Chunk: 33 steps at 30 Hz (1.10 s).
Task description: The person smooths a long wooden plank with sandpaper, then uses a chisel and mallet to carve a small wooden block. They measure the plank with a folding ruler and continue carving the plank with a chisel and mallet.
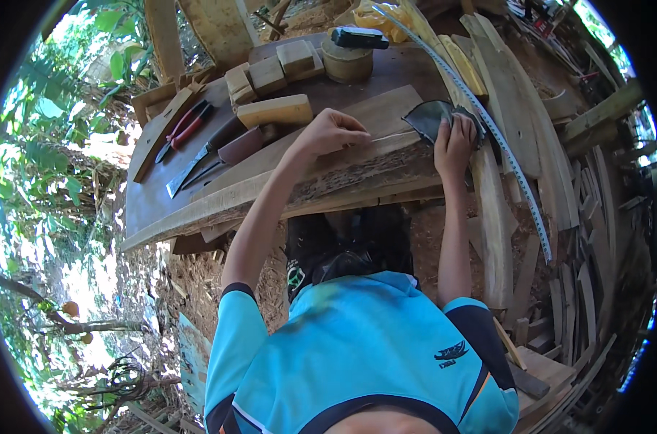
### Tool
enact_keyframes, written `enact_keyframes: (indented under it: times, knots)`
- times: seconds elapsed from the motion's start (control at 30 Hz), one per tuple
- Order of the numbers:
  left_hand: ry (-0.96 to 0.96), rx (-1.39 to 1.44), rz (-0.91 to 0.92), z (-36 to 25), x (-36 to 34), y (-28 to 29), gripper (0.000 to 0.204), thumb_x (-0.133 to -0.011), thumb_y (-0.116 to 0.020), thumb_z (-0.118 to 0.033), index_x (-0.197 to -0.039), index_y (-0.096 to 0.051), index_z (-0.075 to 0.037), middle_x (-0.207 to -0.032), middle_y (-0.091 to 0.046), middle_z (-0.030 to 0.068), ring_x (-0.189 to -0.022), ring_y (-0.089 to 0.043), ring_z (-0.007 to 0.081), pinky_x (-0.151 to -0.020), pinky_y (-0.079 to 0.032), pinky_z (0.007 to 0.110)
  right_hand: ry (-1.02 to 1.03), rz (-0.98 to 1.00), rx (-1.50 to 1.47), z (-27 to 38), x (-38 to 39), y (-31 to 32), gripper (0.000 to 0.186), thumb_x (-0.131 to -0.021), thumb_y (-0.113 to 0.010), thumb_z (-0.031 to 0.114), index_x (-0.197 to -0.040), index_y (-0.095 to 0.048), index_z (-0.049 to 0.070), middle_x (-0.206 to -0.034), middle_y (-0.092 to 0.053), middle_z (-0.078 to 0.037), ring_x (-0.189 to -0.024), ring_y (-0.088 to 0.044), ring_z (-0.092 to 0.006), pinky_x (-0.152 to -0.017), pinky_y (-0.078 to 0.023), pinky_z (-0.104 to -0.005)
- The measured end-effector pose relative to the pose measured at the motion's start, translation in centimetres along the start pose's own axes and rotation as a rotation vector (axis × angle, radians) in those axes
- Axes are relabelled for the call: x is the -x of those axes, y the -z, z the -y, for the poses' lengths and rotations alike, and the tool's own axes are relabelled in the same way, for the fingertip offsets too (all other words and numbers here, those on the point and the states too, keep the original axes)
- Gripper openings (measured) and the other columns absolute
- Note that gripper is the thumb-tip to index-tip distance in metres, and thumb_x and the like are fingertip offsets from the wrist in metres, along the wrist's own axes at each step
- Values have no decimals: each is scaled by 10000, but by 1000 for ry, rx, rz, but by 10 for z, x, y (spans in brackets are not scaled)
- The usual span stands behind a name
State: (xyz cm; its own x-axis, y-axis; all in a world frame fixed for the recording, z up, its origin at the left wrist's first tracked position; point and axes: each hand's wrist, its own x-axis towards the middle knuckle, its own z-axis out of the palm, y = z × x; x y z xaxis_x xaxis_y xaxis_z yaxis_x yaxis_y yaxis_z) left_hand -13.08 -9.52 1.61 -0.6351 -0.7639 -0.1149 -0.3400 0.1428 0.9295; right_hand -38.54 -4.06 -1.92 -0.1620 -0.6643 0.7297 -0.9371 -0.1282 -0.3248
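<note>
A long plank (357,152) with a rough, bark-like front edge lies across the bench before me. My right hand (456,137) presses a dark grey, bent sheet of sandpaper (428,118) onto the plank's right part, its fingers closed over it. Above the middle of the plank is my left hand (335,132), fingers bent and pressed together; whether anything is between them is hidden. Left of that hand lie a pale wooden block (276,110), a tool with a reddish-brown part (240,147) and a dark-handled, broad-bladed tool (191,170).
Red-handled pliers (186,124) rest at the bench's left. Small wooden blocks (267,74) and a round wooden piece (347,64) bearing a dark device (359,37) stand at the back. A pale measuring tape (498,137) runs along boards (520,108) on the right.
</note>
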Motion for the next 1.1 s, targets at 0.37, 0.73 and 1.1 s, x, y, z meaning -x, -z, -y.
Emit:
enact_keyframes:
  times: [0.37,0.73,1.1]
  knots:
    - [-85,-402,21,-1,3,-13,336,-937,-461,-287,-905,-533,40,-768,-570,175,-715,-513,247,-685,-409,360,2,3,-1,-2,2,0,322,-910,-415,253,-977,-541,-36,-1057,-512,-182,-1068,-441,-358,-938,-309,-460]
    - [-77,-1198,-705,16,156,-21,582,-694,-722,-276,-1230,-506,-210,-1116,-477,79,-1040,-477,233,-834,-398,408,4,-53,-14,6,4,-4,289,-893,-449,239,-1003,-556,-6,-1044,-539,-156,-1069,-455,-337,-949,-310,-442]
    - [-285,-984,-540,19,161,31,288,-722,-677,-346,-851,-645,-90,-735,-633,42,-740,-596,212,-636,-488,339,-40,105,-65,34,-8,17,326,-901,-439,246,-971,-624,-14,-992,-615,-143,-1007,-514,-322,-943,-325,-395]
